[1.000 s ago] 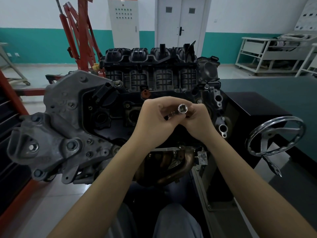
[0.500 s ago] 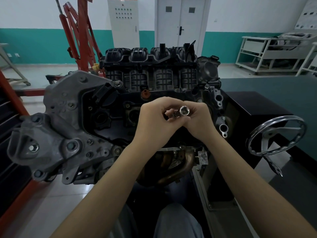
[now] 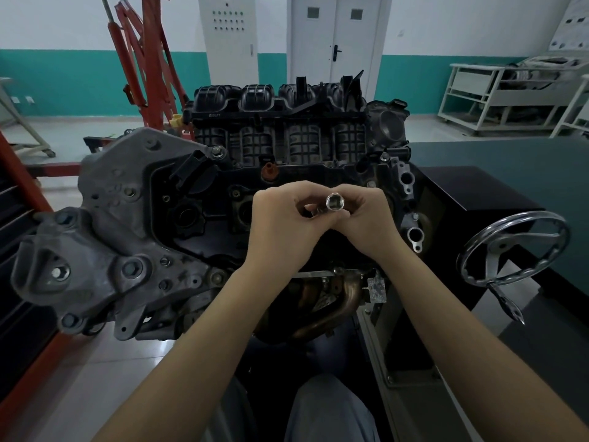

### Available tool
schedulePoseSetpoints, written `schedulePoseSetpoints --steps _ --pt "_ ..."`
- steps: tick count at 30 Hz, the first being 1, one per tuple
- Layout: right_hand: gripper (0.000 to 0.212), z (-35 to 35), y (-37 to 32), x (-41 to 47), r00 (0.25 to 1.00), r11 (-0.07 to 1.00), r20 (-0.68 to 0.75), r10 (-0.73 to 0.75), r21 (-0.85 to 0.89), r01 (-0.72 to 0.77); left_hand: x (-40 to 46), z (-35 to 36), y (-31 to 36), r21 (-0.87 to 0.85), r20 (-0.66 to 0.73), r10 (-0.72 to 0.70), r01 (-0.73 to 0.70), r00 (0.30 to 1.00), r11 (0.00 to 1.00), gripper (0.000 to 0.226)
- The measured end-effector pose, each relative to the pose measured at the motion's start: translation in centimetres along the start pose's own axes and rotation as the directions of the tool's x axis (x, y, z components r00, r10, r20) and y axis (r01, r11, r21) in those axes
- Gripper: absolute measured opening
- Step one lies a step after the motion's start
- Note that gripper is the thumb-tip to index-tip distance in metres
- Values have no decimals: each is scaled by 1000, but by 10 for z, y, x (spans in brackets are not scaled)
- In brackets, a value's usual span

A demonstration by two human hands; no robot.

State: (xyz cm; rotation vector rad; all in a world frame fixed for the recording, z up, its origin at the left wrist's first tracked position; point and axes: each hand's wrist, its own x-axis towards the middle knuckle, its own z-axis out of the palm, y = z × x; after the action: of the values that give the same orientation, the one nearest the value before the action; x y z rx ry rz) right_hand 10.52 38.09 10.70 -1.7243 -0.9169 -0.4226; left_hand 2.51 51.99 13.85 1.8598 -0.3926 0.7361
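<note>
Chrome socket (image 3: 335, 201), its open end turned toward the camera, is pinched between the curled fingers of the left hand (image 3: 280, 224) and the right hand (image 3: 366, 218), which are held knuckle to knuckle just in front of the engine (image 3: 191, 199), with a chrome handwheel (image 3: 513, 247) well apart at the right.

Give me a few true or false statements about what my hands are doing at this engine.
1. The left hand and the right hand hold a chrome socket in front of the engine. True.
2. The socket's open end faces the camera. True.
3. The handwheel sits left of the engine. False: it is on the right.
4. The door behind the engine stands open. False: it is shut.
</note>
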Motion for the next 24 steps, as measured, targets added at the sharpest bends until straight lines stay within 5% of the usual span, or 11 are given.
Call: schedulePoseSetpoints --steps 6,11,18,24 --pt "25 0 -2 -1 1000 1000 21 -22 4 22 1 -2 1 -143 139 25 -5 990 990 26" --pt "21 0 2 0 1000 999 -3 15 33 -14 -1 -2 2 -26 0 52 -52 999 998 28" --pt "23 0 1 -1 1000 999 13 6 48 -7 0 -3 2 -114 117 36 -23 993 993 27" --pt "26 -1 0 -1 1000 1000 23 -10 17 10 -2 0 3 -8 -11 30 -30 999 1000 26"
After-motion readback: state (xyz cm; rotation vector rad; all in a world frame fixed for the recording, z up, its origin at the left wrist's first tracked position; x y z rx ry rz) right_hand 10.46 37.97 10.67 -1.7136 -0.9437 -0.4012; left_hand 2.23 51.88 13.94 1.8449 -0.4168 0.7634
